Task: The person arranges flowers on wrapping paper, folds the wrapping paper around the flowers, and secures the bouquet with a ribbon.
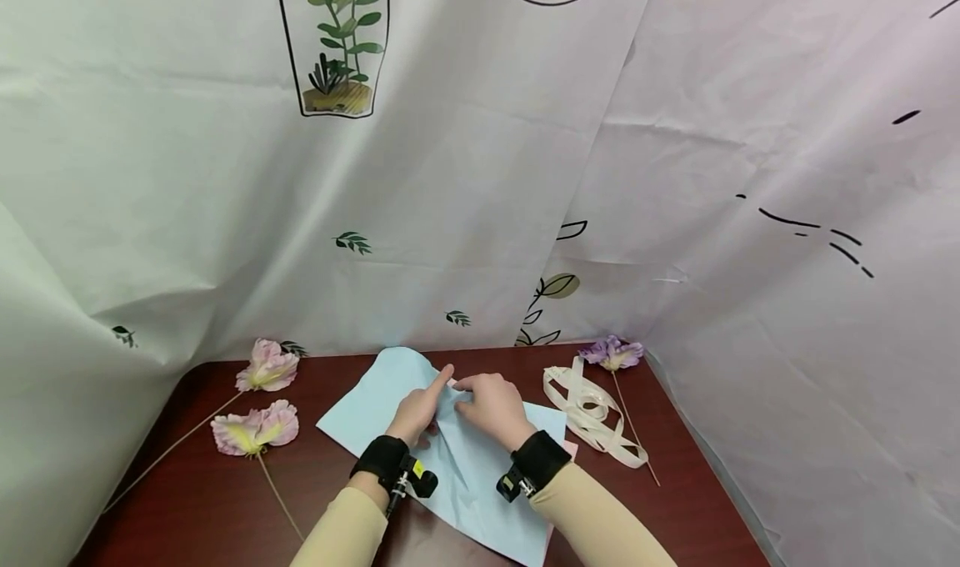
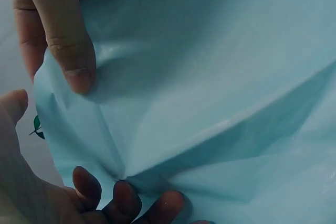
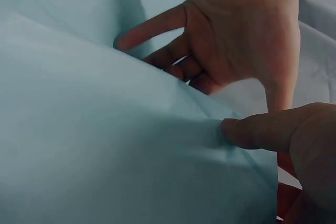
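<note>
pinching likely light, crease-prone blue paper (image 1: 465, 477) sensibly by its twelve-o'clock edge, the right hand (image 1: 495, 406) faces the spread left hand (image 1: 415, 413).

Left hand (image 1: 415, 413): palm facing the right, thumb spread from loosely bent fingers
Right hand (image 1: 493, 407): thumb and finger pinching
Left arm (image 1: 343, 530): reaching forward, angled inward
Right arm (image 1: 598, 515): likewise, sleeved

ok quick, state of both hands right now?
Left hand: open, touching the blue paper.
Right hand: closed, pinching the edge of the blue paper.
</note>
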A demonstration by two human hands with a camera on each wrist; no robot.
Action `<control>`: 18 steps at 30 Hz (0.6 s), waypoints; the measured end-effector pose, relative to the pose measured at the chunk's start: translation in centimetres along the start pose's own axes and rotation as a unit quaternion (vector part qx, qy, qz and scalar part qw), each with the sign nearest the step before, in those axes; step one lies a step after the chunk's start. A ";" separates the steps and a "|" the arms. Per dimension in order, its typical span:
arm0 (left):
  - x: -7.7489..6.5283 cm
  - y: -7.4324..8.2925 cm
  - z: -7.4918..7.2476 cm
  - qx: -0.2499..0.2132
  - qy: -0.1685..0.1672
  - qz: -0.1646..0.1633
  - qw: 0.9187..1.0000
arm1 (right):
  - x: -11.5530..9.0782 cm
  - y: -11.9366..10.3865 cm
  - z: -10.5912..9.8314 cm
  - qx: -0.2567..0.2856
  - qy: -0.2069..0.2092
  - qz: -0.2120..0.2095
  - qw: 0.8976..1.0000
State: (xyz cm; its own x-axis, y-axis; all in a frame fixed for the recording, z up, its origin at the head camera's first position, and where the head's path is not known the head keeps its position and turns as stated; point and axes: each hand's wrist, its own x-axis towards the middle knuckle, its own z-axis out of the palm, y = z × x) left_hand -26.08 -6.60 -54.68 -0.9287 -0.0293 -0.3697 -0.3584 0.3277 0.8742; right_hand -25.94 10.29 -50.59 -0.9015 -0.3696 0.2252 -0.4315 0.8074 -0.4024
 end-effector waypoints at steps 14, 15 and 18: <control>-1.0 -1.3 -1.7 -0.055 0.037 0.065 0.996 | -0.7 -0.3 -5.3 0.095 -0.107 -0.001 0.990; -1.1 -1.4 -2.0 -0.059 0.036 0.074 0.995 | -0.6 0.3 -6.3 0.107 -0.103 0.000 0.989; -1.5 -1.5 -3.0 -0.075 0.025 0.091 0.993 | -0.5 2.7 -8.1 0.150 -0.091 0.012 0.984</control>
State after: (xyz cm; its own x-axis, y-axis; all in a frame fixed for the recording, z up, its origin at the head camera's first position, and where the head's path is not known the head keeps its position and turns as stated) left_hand -24.45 -9.89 -54.53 -0.9816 -0.0303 -0.1884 -0.1907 0.1877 0.9635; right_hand -26.41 16.38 -44.56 -0.8908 -0.4502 0.0617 -0.3763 0.6548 -0.6555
